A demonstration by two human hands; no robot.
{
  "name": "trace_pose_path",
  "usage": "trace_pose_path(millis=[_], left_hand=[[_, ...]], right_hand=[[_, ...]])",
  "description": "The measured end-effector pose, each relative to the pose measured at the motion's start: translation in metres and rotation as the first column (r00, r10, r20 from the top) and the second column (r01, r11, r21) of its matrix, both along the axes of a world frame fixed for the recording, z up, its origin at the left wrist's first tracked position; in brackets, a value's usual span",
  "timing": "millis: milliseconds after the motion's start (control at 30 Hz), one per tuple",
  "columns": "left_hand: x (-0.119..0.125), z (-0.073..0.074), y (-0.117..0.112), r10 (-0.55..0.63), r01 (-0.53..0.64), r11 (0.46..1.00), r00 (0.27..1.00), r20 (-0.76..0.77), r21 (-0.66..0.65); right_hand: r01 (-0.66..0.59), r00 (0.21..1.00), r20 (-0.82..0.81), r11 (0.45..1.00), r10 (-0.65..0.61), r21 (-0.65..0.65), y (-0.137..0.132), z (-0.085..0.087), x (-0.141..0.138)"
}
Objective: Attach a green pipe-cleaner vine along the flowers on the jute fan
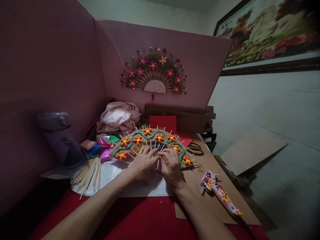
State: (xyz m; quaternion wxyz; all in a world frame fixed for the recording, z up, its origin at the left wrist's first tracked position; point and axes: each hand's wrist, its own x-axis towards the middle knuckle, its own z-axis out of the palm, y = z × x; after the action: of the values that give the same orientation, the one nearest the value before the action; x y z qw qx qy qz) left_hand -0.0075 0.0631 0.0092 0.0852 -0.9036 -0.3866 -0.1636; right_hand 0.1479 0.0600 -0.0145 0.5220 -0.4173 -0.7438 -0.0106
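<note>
A half-round craft fan (152, 135) of thin wooden sticks wound with brown twine is propped up in front of me. Orange clay-like flowers with yellow centres and a wavy green strip decorate its band. My left hand (145, 163) is closed at the fan's lower middle, its fingertips at the inner stick ends. Close beside it, my right hand (172, 166) pinches at the same spot with thumb and fingers curled. My fingers hide the exact point they grip. Under both hands lies a white sheet (112, 173).
Loose wooden sticks (87, 175), coloured clay packets (103, 141) and a tumbler (60, 140) are at left. A flower-patterned glue gun (220, 193) with a cord rests on cardboard (192, 196) at right, near scissors (196, 148). A finished fan (153, 71) hangs behind.
</note>
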Motion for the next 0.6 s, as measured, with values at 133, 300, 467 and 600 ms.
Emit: trace_pose_path(millis=[133,300,467,600], left_hand=[[-0.0008,-0.0014,-0.0008,-0.008,0.008,1.0,1.0,0.014,0.012],[0.0013,0.0012,-0.0011,-0.028,0.028,1.0,0.999,0.04,-0.007],[0.0045,0.0008,0.0009,-0.024,0.024,1.0,0.999,0.049,-0.001],[0.007,-0.0058,0.0045,-0.035,0.035,0.999,0.997,0.073,0.009]], right_hand=[[-0.006,1.0,0.0,1.0,0.006,0.005,0.0001,-0.0005,-0.0001],[-0.013,1.0,-0.011,1.0,0.013,0.009,-0.0004,0.0011,-0.0004],[-0.002,1.0,-0.03,1.0,0.002,0.017,-0.0007,0.0019,-0.0012],[-0.005,0.999,-0.037,1.0,0.005,0.01,-0.0004,0.0007,-0.0011]])
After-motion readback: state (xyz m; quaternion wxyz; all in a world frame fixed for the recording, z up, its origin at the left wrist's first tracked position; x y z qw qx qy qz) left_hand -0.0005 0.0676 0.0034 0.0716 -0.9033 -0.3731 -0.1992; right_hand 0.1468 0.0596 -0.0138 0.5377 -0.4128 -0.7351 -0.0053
